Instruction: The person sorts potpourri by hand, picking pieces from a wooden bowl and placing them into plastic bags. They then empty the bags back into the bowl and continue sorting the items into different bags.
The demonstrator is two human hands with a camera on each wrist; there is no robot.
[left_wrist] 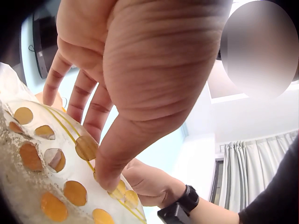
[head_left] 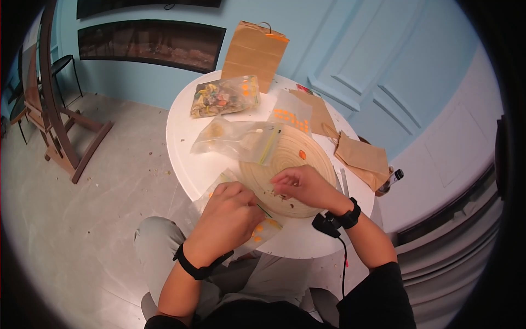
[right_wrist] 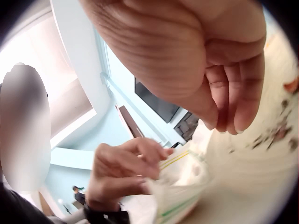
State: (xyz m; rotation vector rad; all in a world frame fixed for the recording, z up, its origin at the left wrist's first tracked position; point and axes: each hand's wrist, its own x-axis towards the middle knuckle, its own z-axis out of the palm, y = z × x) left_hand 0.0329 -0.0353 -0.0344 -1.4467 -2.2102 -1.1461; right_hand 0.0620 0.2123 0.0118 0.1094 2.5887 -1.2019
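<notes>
My left hand (head_left: pixel 233 216) grips the rim of a clear zip bag (left_wrist: pixel 35 179) printed with orange dots, thumb on the near side of its zip strip. In the right wrist view the bag's mouth (right_wrist: pixel 184 186) stands partly apart. My right hand (head_left: pixel 307 186) is over a round, pale ridged mat (head_left: pixel 323 151), its thumb and fingertips drawn together; nothing shows between them. Small dark crumbs (right_wrist: pixel 275 133) lie on the mat close to those fingertips. An orange dried piece (head_left: pixel 302 155) rests farther back on the mat.
A large clear zip bag (head_left: pixel 230 137) overlaps the mat's far left edge. Behind it lies a filled bag of mixed dried pieces (head_left: pixel 222 98), before an upright brown paper bag (head_left: pixel 255 55). Another paper bag (head_left: pixel 361 156) and a dark-capped bottle (head_left: pixel 395 176) are at the right.
</notes>
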